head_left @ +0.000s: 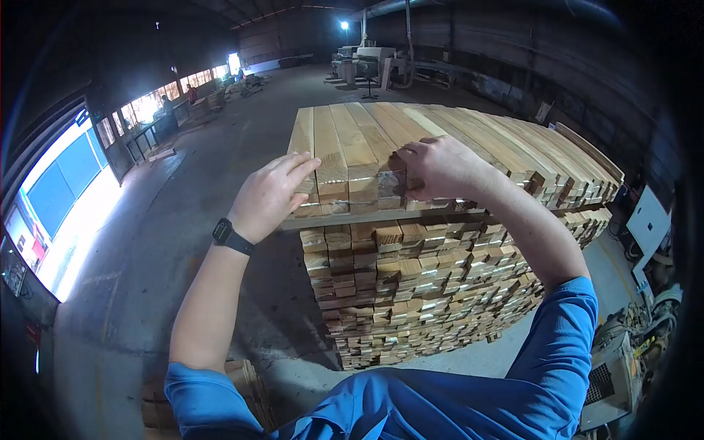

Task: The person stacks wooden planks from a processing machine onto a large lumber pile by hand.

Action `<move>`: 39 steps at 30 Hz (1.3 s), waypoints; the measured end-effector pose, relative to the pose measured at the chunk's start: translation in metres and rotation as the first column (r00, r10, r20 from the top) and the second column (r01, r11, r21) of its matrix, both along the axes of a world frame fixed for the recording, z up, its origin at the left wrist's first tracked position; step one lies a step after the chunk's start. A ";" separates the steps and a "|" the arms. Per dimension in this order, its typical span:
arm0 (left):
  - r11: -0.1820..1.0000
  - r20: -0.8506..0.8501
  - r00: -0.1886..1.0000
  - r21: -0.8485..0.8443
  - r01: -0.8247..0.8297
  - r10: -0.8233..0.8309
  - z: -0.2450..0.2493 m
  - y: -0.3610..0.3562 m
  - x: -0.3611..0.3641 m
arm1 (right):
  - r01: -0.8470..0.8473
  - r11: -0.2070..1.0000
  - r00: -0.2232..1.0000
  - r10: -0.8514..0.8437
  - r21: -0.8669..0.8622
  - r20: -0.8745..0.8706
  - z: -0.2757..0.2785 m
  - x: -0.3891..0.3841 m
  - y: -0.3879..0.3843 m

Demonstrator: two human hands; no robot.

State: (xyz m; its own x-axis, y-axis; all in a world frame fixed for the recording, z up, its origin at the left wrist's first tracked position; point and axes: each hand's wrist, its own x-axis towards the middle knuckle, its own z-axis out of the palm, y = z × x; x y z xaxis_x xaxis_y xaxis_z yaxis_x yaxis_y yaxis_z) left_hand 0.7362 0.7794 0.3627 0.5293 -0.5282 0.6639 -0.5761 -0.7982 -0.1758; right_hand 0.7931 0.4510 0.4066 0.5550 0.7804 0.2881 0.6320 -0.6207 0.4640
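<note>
Long wooden boards [359, 139] lie side by side on top of a tall stack of lumber [411, 271], their ends facing me. At the left front corner, my left hand [271, 192] touches the board ends, fingertips on the top edge and thumb lower down, fingers apart. Farther right, my right hand [440, 169] rests over the front ends of other boards with curled fingers; its fingertips press at the top edge and end faces. Between my hands several board ends show. A dark watch [229, 235] is on my left wrist.
A wooden strip [367, 218] runs under the top layers. More lumber [246, 389] lies low at the left front. Machinery [370, 64] stands at the back, a metal box [609, 385] at the right. A bright doorway [70, 198] opens on the left.
</note>
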 end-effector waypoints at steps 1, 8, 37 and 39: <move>1.000 0.005 1.000 0.018 0.004 -0.004 0.002 0.000 0.000 | 0.012 1.000 1.000 -0.013 -0.010 -0.017 0.003 -0.001 0.001; 0.997 0.081 0.996 0.065 0.032 -0.037 0.023 0.001 0.005 | 0.018 0.999 0.998 -0.021 -0.044 -0.067 0.017 -0.012 0.011; 0.963 0.389 0.881 -0.086 -0.256 0.269 -0.074 -0.013 0.002 | -0.119 0.984 0.876 0.042 0.131 0.480 -0.086 -0.014 0.120; 0.965 0.366 0.893 -0.092 -0.244 0.260 -0.077 -0.015 0.009 | -0.196 0.960 0.891 0.090 0.198 0.445 -0.086 -0.012 0.121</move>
